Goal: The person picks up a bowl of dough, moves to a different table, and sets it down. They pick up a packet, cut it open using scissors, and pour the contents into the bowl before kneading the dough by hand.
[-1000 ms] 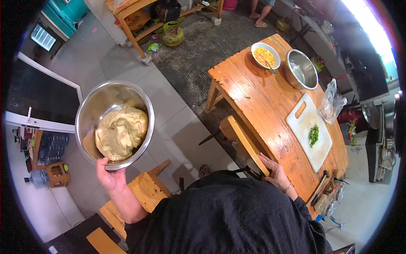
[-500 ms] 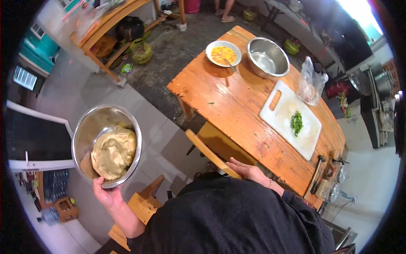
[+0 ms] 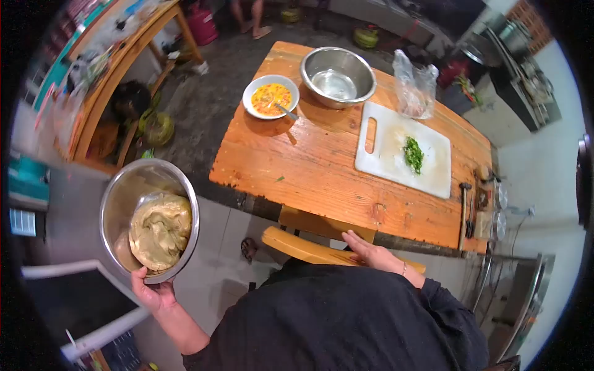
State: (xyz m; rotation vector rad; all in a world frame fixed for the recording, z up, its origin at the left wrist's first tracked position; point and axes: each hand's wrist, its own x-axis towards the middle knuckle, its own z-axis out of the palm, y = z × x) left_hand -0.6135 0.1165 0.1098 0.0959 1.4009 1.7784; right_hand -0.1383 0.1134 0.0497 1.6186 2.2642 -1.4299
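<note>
My left hand point(image 3: 154, 294) grips the lower rim of a steel mixing bowl point(image 3: 116, 207), thumb over the edge, holding it out to my left above the floor. Inside lies a thick, pale brown dough or batter point(image 3: 159, 235). My right hand point(image 3: 374, 253) rests on the curved top of a wooden chair back point(image 3: 297, 245), its fingers stretched out. Beyond it on the wooden table point(image 3: 297, 179) are a white bowl of orange-yellow liquid point(image 3: 271, 99) with a spoon, another steel bowl point(image 3: 338, 77), and a white cutting board point(image 3: 390, 148) bearing chopped greens point(image 3: 413, 154).
A clear plastic bag point(image 3: 414, 86) stands behind the board. A hammer point(image 3: 464, 213) lies by the table's right end. Green gas cylinders point(image 3: 156, 128) sit under a wooden bench at the left. Another person's legs point(image 3: 250, 18) show at the far back.
My view has turned, so the table appears more squarely in front of me. The steel bowl stays in my left hand, and my right hand remains on the chair back.
</note>
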